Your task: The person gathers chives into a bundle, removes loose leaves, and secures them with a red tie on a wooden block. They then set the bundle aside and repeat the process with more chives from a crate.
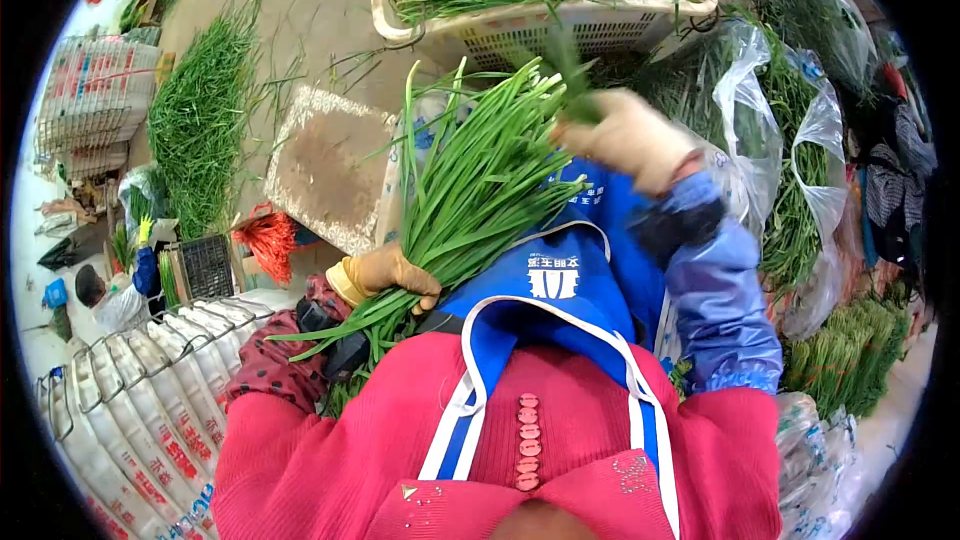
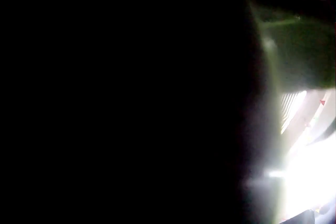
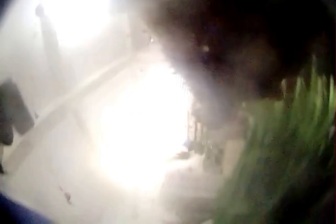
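Observation:
A bunch of garlic chives [image 1: 480, 165] lies slantwise over the apron, its pale cut ends pointing up and away. In its tan glove, my left hand [image 1: 390, 275] grips the bunch near the leafy end, where long blades spill past the wrist. My right hand [image 1: 635, 140], in a cream glove and blurred, is raised beside the cut ends. It holds a small blurred tuft of green blades [image 1: 572, 75]. Most of the left wrist view is black, with a green blade [image 2: 302, 50] at the right. The right wrist view is smeared, with green blades [image 3: 294, 145] at its right.
Ahead stands a white crate [image 1: 550, 18] full of chives. A stained board [image 1: 330, 165] lies left of the bunch, beyond it a loose heap of greens [image 1: 205, 105]. Plastic-wrapped greens [image 1: 790, 140] are at the right. White sacks [image 1: 150, 420] and another person [image 1: 115, 295] are at the left.

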### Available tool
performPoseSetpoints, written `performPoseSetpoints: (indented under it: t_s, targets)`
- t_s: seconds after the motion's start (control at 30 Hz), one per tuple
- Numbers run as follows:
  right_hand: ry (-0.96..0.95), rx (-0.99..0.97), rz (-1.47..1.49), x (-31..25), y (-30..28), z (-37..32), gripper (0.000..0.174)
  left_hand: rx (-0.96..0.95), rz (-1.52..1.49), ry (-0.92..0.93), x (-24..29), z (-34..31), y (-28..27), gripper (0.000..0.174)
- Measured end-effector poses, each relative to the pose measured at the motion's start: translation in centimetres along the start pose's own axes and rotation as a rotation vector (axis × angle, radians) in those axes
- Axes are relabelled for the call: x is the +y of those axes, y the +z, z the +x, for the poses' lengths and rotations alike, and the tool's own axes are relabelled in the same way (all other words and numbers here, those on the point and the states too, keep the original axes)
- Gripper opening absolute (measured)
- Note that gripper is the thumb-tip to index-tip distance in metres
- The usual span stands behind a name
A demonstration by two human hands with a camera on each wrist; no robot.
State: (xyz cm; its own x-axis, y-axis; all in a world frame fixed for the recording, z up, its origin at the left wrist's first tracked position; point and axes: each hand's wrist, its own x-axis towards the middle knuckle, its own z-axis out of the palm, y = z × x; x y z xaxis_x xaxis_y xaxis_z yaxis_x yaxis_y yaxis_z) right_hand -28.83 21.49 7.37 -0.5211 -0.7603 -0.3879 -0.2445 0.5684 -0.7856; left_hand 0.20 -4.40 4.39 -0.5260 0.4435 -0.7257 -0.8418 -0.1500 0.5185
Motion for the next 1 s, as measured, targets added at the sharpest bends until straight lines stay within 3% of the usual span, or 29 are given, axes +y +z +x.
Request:
performPoseSetpoints:
  t_s: [0.07, 0.1, 0.17, 0.2, 0.33, 0.37, 0.43, 0.5, 0.57, 0.7, 0.77, 0.83, 0.93, 1.0]
  targets:
    - [0.074, 0.033, -0.283, -2.7, 3.8, -0.8, 0.048, 0.03, -0.143, 0.012, 2.2, -0.8, 2.9, 0.014]
    - [0.052, 0.116, -0.319, -2.4, 5.6, -0.6, 0.033, 0.017, -0.125, 0.015, 2.2, -1.0, 2.9, 0.014]
    - [0.188, 0.161, -0.417, -1.8, 5.9, 0.0, 0.027, -0.006, -0.09, 0.017, 2.1, -1.5, 2.6, 0.014]
    - [0.218, 0.293, -0.42, 2.1, 6.3, 1.7, 0.024, -0.01, -0.097, 0.013, 2.1, -1.8, 2.7, 0.017]
    - [0.401, 0.508, -0.402, 5.1, -0.2, 3.0, 0.028, 0.029, -0.07, -0.118, 3.2, -3.3, 3.6, 0.031]
    - [0.394, 0.494, -0.386, 5.0, -1.7, 3.6, 0.033, 0.015, -0.071, -0.116, 3.0, -3.3, 3.6, 0.033]
    - [0.004, 0.354, -0.267, 2.2, -3.1, 2.9, 0.044, -0.014, -0.071, -0.116, 2.8, -3.3, 3.5, 0.036]
    - [0.024, -0.027, -0.361, 0.4, -2.6, 5.6, 0.052, 0.005, -0.101, -0.179, 3.0, -3.4, 3.6, 0.039]
    - [0.029, -0.217, -0.53, -2.5, -0.7, 7.1, 0.063, 0.019, -0.088, -0.218, 3.2, -3.3, 3.6, 0.041]
    - [0.011, -0.368, -0.557, -4.5, 4.4, 8.6, 0.062, 0.035, 0.02, -0.238, 1.4, -2.6, 2.6, 0.043]
    - [-0.028, -0.312, -0.601, -3.2, 6.4, 8.7, 0.051, 0.004, 0.156, -0.292, 0.6, -2.7, 1.9, 0.044]
    - [0.0, -0.203, -0.702, 2.1, 8.2, 10.3, 0.029, 0.015, 0.309, -0.106, -0.5, -3.1, 1.1, 0.043]
    - [0.065, -0.103, -0.678, 6.8, 6.9, 9.7, 0.026, 0.003, 0.491, 0.064, 0.2, -3.5, 1.4, 0.03]
    - [0.171, -0.011, -0.716, 8.2, 3.9, 8.3, 0.026, 0.036, 0.586, 0.094, 2.4, -4.5, 2.7, 0.041]
